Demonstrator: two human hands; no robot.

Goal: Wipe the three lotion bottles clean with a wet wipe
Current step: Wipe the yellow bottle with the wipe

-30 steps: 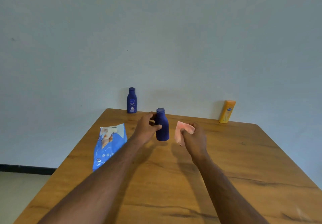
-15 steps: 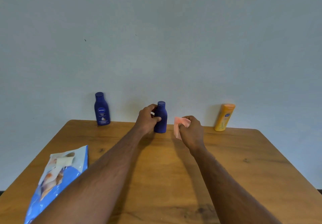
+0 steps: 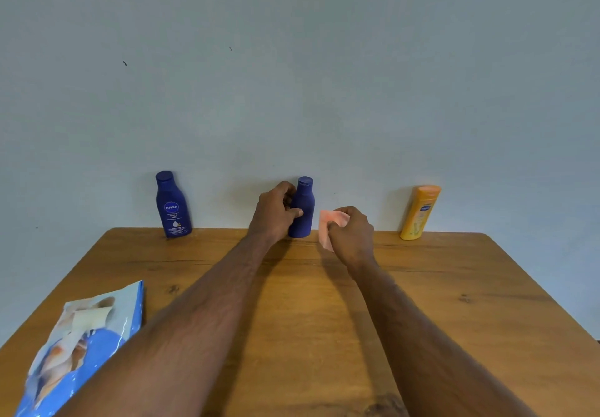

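Observation:
Three lotion bottles stand along the far edge of the wooden table [image 3: 454,303], by the wall. My left hand [image 3: 276,213] grips the middle dark blue bottle [image 3: 303,209], which stands upright with its plain back toward me. Just right of it, my right hand [image 3: 352,235] holds a folded pink wet wipe [image 3: 326,226], a small gap apart from the bottle. A dark blue labelled bottle [image 3: 171,207] stands at the far left. An orange-yellow bottle [image 3: 419,213] leans slightly at the far right.
A blue wet-wipe pack [image 3: 74,345] lies at the near left of the table, its flap open. A pale blue wall rises right behind the bottles. The table's right edge slants toward the near right corner.
My left hand carried the middle blue bottle from mid-table to the far edge by the wall. My right hand followed with the wipe. The view shifted forward over the table.

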